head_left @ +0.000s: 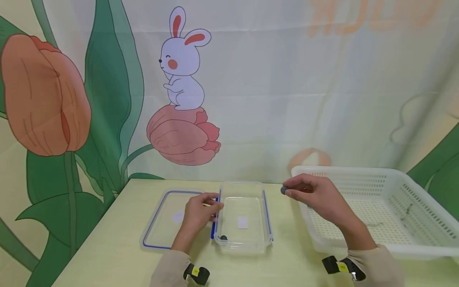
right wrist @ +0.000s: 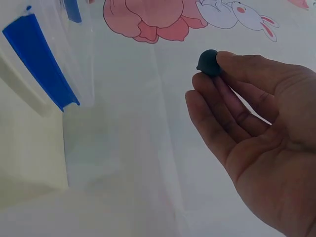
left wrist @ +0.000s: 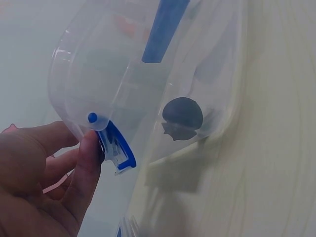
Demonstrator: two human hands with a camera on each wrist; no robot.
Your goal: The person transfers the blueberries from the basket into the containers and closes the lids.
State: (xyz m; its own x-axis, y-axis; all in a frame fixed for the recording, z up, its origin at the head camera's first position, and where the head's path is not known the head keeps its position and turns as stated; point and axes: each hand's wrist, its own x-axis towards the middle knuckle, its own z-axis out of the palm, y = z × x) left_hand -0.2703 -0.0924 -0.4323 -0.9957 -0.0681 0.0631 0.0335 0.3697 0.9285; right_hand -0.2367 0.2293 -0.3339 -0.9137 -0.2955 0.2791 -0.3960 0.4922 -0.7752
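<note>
A clear plastic food box [head_left: 242, 245] with blue side clips stands on the table. Inside its near left corner lies one blueberry [head_left: 224, 238], seen through the wall in the left wrist view. My left hand [head_left: 198, 215] pinches the left wall of the box between thumb and fingers, next to a blue clip [left wrist: 118, 145]. Between box and basket, up in the air by the basket's left rim, my right hand [head_left: 320, 195] holds another blueberry [right wrist: 209, 62] with its thumb and fingertips. Its other fingers curve loosely below.
The box's clear lid [head_left: 155, 229] with a blue seal lies flat on the left, partly behind my left hand. To the right sits a large white perforated basket [head_left: 362, 172]. A printed curtain [head_left: 251, 99] hangs right behind the table's back edge.
</note>
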